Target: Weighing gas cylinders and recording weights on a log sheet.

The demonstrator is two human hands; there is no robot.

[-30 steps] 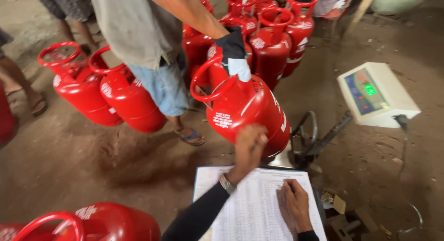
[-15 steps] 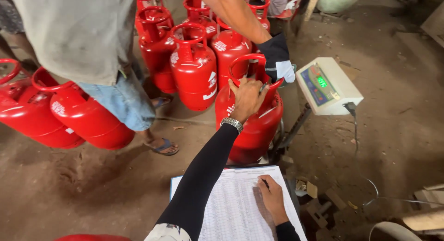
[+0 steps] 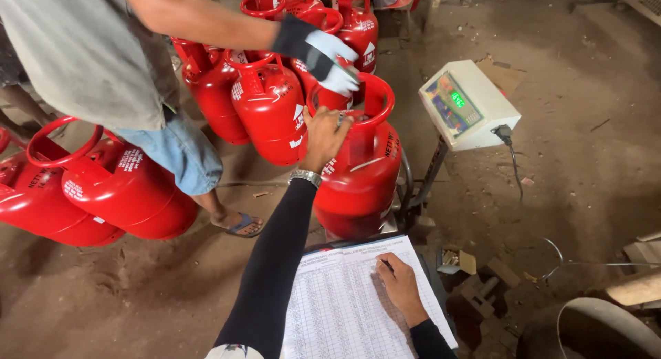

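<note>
Red gas cylinder (image 3: 358,173) stands upright on the scale platform, just left of the scale display (image 3: 467,104). Left hand (image 3: 323,135), fingers closed on the cylinder's top ring. Right hand (image 3: 399,286) rests on the ruled record sheet (image 3: 344,304), fingers pinched on a pen (image 3: 387,265). A co-worker's gloved hand (image 3: 330,56) grips the same ring. More cylinders (image 3: 268,111) crowd the left; bare dirt floor (image 3: 585,145) lies open on the right.

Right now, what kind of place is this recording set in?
Probably a gas-cylinder filling or weighing depot: rows of red metal gas cylinders on a dirt floor, a white digital weighing scale display, and a printed tally sheet being filled in.
</note>
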